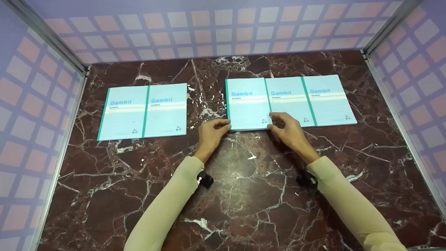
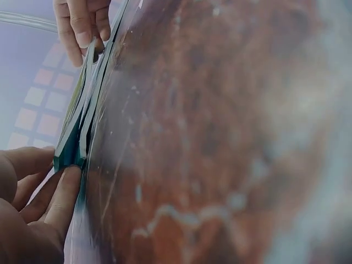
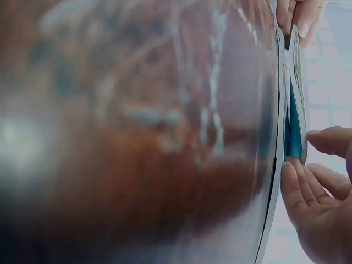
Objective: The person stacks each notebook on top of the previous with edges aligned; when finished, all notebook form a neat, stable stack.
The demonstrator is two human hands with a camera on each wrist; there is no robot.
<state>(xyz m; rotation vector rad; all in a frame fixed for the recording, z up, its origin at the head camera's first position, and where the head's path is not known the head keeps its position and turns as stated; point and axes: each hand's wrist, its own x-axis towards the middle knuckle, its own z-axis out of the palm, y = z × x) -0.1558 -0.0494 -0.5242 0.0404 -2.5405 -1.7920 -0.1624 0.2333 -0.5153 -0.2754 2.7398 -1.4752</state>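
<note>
A pale blue "Gambit" notebook [image 1: 247,108] with a green spine lies at the left end of a row of notebooks. My left hand [image 1: 210,134] holds its lower left corner, thumb and fingers at the spine edge. At the lower right corner, my right hand [image 1: 287,130] grips the opposite edge between thumb and fingers. From the left wrist, the upper notebook [image 2: 71,137] shows bowed slightly upward over another one beneath, with a narrow gap between them. The right wrist view shows the same gap beside the fingers [image 3: 330,140] of the right hand.
Two matching notebooks, a middle one [image 1: 291,104] and an outer one [image 1: 331,104], continue the row rightward. Two more, a left one [image 1: 123,118] and its neighbour [image 1: 165,111], lie side by side on the dark marble table [image 1: 244,195]. Checked panels [image 1: 209,28] enclose the table.
</note>
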